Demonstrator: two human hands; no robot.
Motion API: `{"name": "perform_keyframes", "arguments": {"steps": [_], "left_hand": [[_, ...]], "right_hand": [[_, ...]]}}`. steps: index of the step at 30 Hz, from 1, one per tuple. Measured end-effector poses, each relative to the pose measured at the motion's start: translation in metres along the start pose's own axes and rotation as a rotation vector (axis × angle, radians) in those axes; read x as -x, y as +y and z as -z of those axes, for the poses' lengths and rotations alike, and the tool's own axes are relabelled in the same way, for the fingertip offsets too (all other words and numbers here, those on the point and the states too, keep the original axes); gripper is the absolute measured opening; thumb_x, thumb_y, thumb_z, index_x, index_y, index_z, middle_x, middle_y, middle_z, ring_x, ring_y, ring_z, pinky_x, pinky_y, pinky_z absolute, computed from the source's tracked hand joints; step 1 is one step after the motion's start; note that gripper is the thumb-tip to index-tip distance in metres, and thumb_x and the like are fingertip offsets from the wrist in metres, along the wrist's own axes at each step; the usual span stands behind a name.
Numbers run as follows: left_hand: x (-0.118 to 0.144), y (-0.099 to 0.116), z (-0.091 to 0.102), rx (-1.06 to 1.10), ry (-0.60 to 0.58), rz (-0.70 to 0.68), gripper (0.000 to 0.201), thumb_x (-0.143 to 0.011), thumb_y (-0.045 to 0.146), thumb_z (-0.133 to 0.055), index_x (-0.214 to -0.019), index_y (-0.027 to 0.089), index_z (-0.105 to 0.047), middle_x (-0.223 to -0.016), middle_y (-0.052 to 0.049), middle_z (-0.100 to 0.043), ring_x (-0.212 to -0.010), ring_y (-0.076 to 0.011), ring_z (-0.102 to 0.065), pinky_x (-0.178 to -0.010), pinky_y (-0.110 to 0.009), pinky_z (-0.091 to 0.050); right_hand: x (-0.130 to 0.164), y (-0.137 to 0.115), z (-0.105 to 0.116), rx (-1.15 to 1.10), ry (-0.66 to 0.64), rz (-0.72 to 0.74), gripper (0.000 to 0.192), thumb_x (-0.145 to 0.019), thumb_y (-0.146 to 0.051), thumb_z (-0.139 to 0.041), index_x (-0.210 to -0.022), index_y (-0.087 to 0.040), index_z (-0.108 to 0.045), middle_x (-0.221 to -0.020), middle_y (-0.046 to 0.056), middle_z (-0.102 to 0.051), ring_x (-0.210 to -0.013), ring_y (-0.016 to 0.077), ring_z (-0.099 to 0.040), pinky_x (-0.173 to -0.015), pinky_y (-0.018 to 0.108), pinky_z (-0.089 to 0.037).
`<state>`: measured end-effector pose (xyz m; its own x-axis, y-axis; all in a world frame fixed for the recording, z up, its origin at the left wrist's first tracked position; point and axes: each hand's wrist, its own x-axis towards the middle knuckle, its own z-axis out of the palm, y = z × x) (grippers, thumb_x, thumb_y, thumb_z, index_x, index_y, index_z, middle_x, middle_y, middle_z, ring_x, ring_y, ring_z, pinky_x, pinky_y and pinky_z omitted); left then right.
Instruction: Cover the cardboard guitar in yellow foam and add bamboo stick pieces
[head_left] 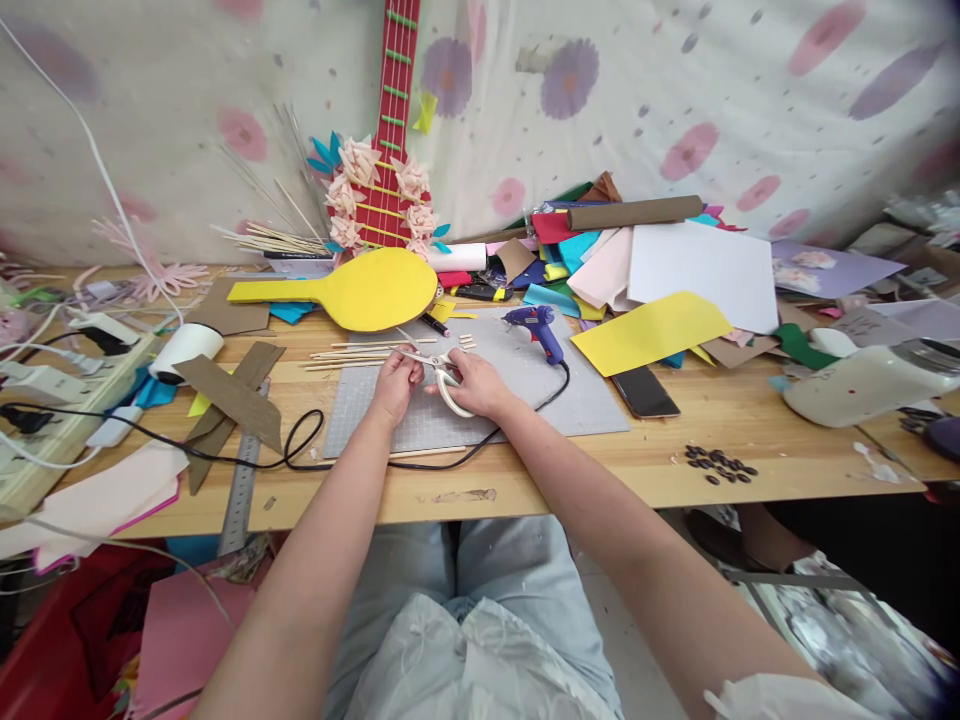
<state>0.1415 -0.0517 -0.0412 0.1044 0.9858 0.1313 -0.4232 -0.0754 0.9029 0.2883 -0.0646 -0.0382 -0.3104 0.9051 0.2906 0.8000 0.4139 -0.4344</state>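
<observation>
On the grey cutting mat (pixel 525 405), my right hand (pixel 478 385) is closed round the white handles of a pair of scissors (pixel 452 394). Their blades point left, to the fingers of my left hand (pixel 397 383). That hand is pinched shut on what looks like a thin wooden stick, mostly hidden by the fingers. Several more thin wooden sticks (pixel 349 355) lie just beyond my left hand. A few short cut pieces of stick (pixel 467 341) rest on the mat past the scissors. A purple glue gun (pixel 537 328) stands to the right of my right hand.
A yellow paddle-shaped piece (pixel 379 290) lies behind the mat, before a red flowered guitar model (pixel 382 190). The glue gun's black cord (pixel 300 440) loops across the table. A phone (pixel 645 393) and dark beads (pixel 720 465) lie right; a power strip (pixel 90 410) sits left.
</observation>
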Motion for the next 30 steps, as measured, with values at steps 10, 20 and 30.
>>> {"name": "perform_keyframes", "arguments": {"steps": [10,20,30], "left_hand": [[0.0017,0.0001,0.0003,0.030,0.004,0.044,0.027,-0.082,0.027,-0.055,-0.062,0.017,-0.041,-0.052,0.006,-0.031,-0.043,-0.0040,-0.029,-0.045,-0.018,-0.029],[0.0033,0.0059,0.0005,0.074,-0.090,0.054,0.031,-0.080,0.023,-0.055,-0.057,0.017,-0.035,-0.051,0.006,-0.030,-0.042,-0.0038,-0.027,-0.044,-0.018,-0.026],[0.0049,0.0028,0.0016,0.082,-0.080,0.075,0.027,-0.078,0.024,-0.057,-0.061,0.017,-0.038,-0.051,0.006,-0.031,-0.042,-0.0041,-0.027,-0.045,-0.019,-0.024]], "right_hand": [[-0.0001,0.0043,0.0017,0.135,-0.009,-0.073,0.041,-0.076,-0.062,-0.047,-0.082,-0.022,-0.054,-0.069,0.003,-0.063,-0.066,0.0177,-0.056,-0.056,0.026,-0.024],[0.0006,0.0076,0.0081,-0.025,-0.045,0.081,0.040,-0.077,-0.058,-0.049,-0.084,-0.019,-0.049,-0.079,0.004,-0.059,-0.071,0.0148,-0.050,-0.061,0.024,-0.030],[0.0025,0.0057,0.0076,-0.053,-0.101,0.060,0.038,-0.077,-0.057,-0.049,-0.083,-0.020,-0.049,-0.073,0.000,-0.058,-0.063,0.0133,-0.047,-0.057,0.024,-0.028]]}}
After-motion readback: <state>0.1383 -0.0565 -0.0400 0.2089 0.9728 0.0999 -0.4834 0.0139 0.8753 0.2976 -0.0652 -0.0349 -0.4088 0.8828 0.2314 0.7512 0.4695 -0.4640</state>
